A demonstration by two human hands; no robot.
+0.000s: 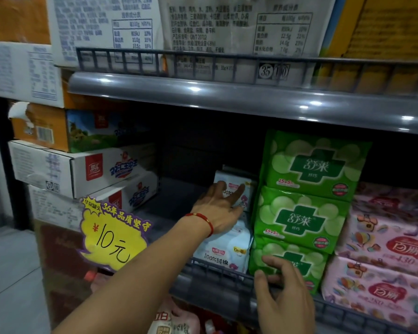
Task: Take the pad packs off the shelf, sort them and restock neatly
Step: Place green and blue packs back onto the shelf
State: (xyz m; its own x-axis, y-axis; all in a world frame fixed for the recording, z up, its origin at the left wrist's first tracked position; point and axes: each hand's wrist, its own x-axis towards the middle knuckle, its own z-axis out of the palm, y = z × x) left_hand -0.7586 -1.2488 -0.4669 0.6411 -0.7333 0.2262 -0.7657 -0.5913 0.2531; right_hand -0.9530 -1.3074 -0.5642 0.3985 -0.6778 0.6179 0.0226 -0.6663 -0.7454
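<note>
On the middle shelf (203, 273) stand light-blue pad packs, one in front (223, 249) and one further back (237, 186). My left hand (219, 208) reaches in and its fingers lie against the face of the back blue pack. Right of them is a stack of three green pad packs (307, 208). My right hand (282, 300) touches the lowest green pack (307, 266) with relaxed fingers at the shelf's front rail. Pink pad packs (384, 249) are stacked at the far right.
A yellow price sign (111, 237) hangs at the shelf's left end. Cardboard boxes (77, 165) are stacked to the left. The upper shelf (227, 92) holds big white boxes behind a wire rail. The shelf space left of the blue packs is dark and bare.
</note>
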